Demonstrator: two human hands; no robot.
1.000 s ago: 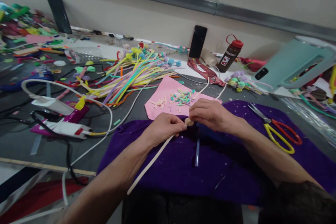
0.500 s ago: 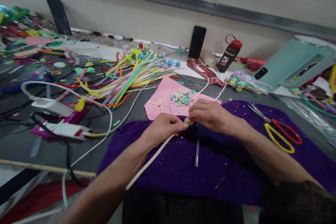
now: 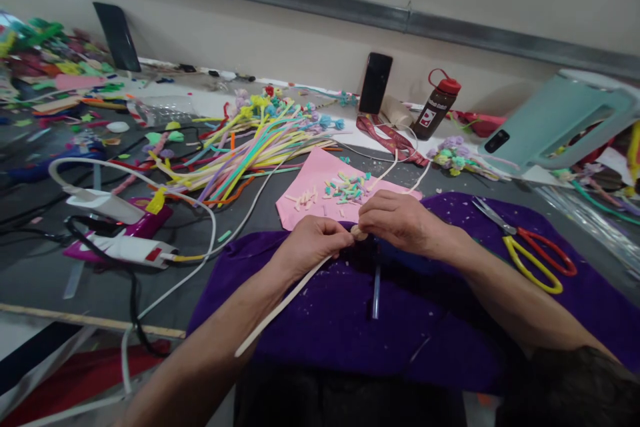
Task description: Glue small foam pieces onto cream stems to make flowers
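Observation:
Both hands meet over the purple cloth (image 3: 310, 320). My left hand (image 3: 315, 243) pinches a cream chenille stem (image 3: 280, 307) between thumb and fingers; its free end trails down past my left forearm. My right hand (image 3: 395, 220) is closed on the same cream piece from the other side, and a small bunched cream knot (image 3: 358, 233) shows between the fingertips. Beyond the right hand, two cream ends stick up. A translucent stick (image 3: 376, 290) lies on the cloth just below. Behind the hands, a pink sheet (image 3: 295, 180) holds several short cut pieces (image 3: 345, 187).
Scissors (image 3: 520, 243) with red and yellow handles lie at right. A heap of coloured chenille stems (image 3: 255, 153) is at left, near white adapters (image 3: 105, 205) and cables. A phone (image 3: 375, 83), a bottle (image 3: 436, 107) and a mint-green appliance (image 3: 555, 117) stand behind.
The hands hold almost the same pose. The stem's free end has swung slightly left and up, and the knot shows a little more plainly. The whole view has shifted slightly.

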